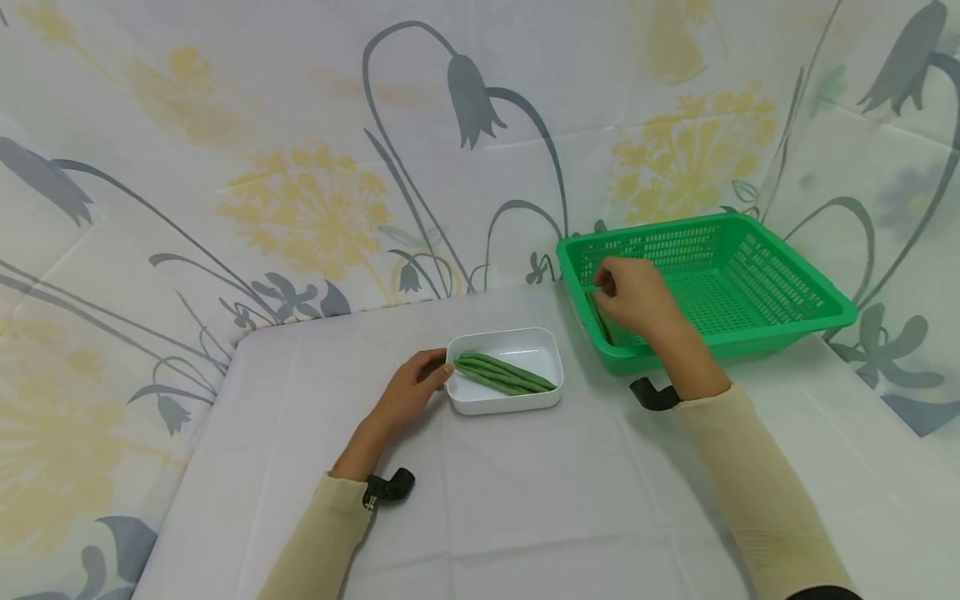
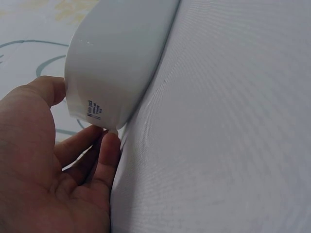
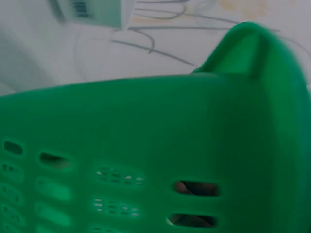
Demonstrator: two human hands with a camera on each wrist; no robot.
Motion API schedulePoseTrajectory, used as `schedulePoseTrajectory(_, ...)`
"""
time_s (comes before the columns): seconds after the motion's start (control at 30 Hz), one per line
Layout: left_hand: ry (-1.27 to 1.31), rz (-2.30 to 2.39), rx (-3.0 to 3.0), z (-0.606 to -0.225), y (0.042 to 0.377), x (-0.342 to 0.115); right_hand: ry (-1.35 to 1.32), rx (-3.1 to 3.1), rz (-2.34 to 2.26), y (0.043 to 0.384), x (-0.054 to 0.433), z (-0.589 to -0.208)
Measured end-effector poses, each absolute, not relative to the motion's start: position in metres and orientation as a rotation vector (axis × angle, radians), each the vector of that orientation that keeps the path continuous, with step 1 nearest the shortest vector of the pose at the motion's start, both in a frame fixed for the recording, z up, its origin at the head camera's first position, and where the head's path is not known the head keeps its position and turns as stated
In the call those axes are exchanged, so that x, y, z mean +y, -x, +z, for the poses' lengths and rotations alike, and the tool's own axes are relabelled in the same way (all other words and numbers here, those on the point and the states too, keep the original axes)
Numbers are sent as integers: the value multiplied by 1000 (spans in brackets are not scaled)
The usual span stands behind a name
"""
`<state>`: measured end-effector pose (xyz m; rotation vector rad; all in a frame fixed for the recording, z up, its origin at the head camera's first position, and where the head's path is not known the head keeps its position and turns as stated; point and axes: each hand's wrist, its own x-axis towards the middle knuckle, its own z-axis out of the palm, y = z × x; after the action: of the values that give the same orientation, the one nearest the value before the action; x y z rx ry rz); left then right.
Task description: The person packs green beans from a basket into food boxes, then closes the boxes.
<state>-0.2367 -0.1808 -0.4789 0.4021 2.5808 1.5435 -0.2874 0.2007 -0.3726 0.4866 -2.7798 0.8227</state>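
Several green beans [image 1: 504,372] lie side by side in a small white rectangular dish [image 1: 502,406]. My left hand [image 1: 411,385] holds the dish by its left end, the thumb at the rim. The left wrist view shows its fingertips [image 2: 110,145] against the dish's outer wall [image 2: 114,63], low by the cloth. Inside the left end of a green slotted plastic basket [image 1: 780,337] is my right hand [image 1: 633,296], thumb and forefinger curled toward each other. Green beans [image 1: 599,321] show below these fingers; I cannot tell whether one is pinched.
A white cloth [image 1: 525,500] covers the table. Behind it hangs a white curtain [image 1: 315,100] printed with grey and yellow flowers. The basket stands at the back right, its side wall [image 3: 121,116] filling much of the right wrist view. Each wrist wears a black camera mount [image 1: 390,485].
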Motion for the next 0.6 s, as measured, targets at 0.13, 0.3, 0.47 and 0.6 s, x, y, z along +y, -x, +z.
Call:
schedulePoseTrajectory(0.13,-414,1547,2582,-480,237,-181,-449,-2841,790,295,204,-380)
schedulePoseTrajectory(0.3,-423,1546,2580,-481,238,-181,-433,-2934,757,304,206,-387)
schedulePoseTrajectory(0.47,-412,1548,2580,-482,238,-181,-455,-3027,647,309,206,-391)
schedulePoseTrajectory(0.6,-406,1560,2574,-481,239,-181,-465,-3084,587,307,206,-390)
